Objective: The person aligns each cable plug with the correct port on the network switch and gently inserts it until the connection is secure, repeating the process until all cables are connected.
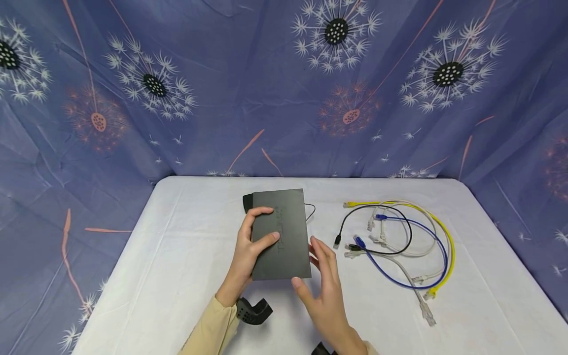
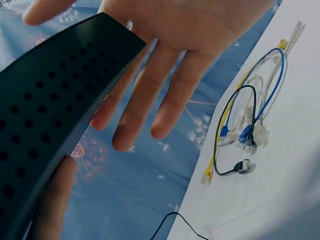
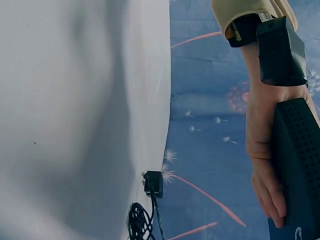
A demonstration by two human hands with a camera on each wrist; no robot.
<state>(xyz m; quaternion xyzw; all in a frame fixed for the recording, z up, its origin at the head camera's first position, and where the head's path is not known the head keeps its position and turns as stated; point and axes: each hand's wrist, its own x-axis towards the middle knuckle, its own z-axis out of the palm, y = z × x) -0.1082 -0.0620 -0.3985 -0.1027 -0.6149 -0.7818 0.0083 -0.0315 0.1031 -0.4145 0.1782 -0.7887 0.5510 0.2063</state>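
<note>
A flat dark grey network switch (image 1: 288,264) with embossed lettering is held up above the table. My left hand (image 1: 241,254) grips it by its left side, thumb and a finger on the top face. Rows of small vent holes line one narrow side of the switch (image 2: 50,95) in the left wrist view. Beside the lower right corner, my right hand (image 1: 328,301) has its fingers extended and apart, holding nothing. The left wrist view shows that right hand (image 2: 195,25) spread beyond the switch. The far side of the switch is hidden in the head view.
Yellow (image 1: 451,246), blue (image 1: 399,283), black (image 1: 374,207) and whitish network cables (image 1: 408,276) lie looped together at the table's right. A black power adapter (image 3: 153,184) with a coiled cord (image 3: 139,222) lies behind the switch. A patterned curtain (image 1: 248,98) hangs behind the white table (image 1: 177,236).
</note>
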